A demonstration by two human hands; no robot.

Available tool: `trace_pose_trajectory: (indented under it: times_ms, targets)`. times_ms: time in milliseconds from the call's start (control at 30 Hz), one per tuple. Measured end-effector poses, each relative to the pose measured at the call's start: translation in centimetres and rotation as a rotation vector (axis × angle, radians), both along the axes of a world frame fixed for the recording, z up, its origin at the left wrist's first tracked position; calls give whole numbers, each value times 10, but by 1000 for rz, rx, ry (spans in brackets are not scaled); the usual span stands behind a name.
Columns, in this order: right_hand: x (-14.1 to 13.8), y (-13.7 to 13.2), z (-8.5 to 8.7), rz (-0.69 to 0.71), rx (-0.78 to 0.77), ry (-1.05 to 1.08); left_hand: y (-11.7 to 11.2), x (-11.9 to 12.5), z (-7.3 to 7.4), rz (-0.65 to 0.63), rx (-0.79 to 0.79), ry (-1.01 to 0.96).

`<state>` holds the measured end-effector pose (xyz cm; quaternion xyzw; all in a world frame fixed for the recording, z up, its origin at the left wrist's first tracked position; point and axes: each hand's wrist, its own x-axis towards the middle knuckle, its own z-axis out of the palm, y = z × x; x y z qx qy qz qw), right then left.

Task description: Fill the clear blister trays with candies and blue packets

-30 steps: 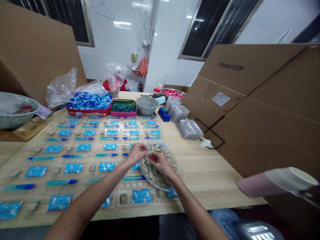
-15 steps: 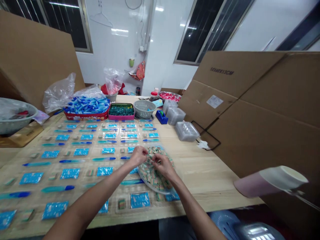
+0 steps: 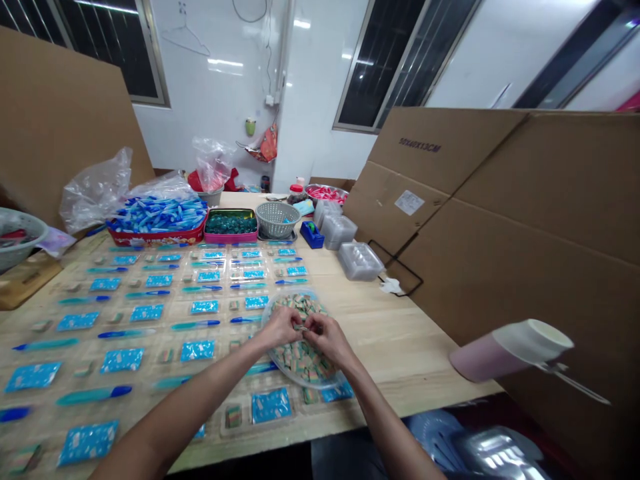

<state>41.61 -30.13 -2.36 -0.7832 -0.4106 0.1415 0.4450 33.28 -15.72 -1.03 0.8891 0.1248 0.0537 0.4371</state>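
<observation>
Over a round clear bowl (image 3: 320, 385) full of small pink-and-green striped blocks (image 3: 303, 363), both my hands meet fingertip to fingertip. My left hand (image 3: 281, 327) is closed in a pinch, and so is my right hand (image 3: 326, 339). A small pale piece (image 3: 301, 327), which looks like one of the striped blocks, shows between their fingertips; the fingers partly hide it. Left of the bowl, clear plastic trays spread in rows, holding blue packets (image 3: 197, 351), blue pens (image 3: 195, 325) and striped blocks (image 3: 233, 417). The bowl overlaps some nearby trays.
Along the back stand a red tin of blue pens (image 3: 157, 223), a pink tin of dark teal pieces (image 3: 231, 227), a grey basket (image 3: 277, 220) and a blue tape dispenser (image 3: 313, 235). Stacked clear containers (image 3: 361, 261), a cardboard sheet (image 3: 540, 220) and a pink tumbler (image 3: 500, 353) are right.
The view has shifted slightly to the right, so the table's things sit further left. My hands remain pinched together over the bowl, with the fingertips closer to each other.
</observation>
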Motion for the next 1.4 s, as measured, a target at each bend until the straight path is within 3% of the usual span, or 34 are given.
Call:
trace_pose_trajectory:
  times_ms: [433, 933, 1167, 1400]
  targets:
    - [-6, -1, 10, -120, -1, -20, -13, -5, 3, 38, 103, -54]
    - [-5, 1, -1, -89, 59, 17, -15, -6, -3, 29, 183, -73]
    - [-10, 1, 5, -3, 76, -48, -12, -9, -12, -42, 208, -47]
    - [-10, -5, 6, 5, 38, -49, -13, -10, -10, -41, 205, -13]
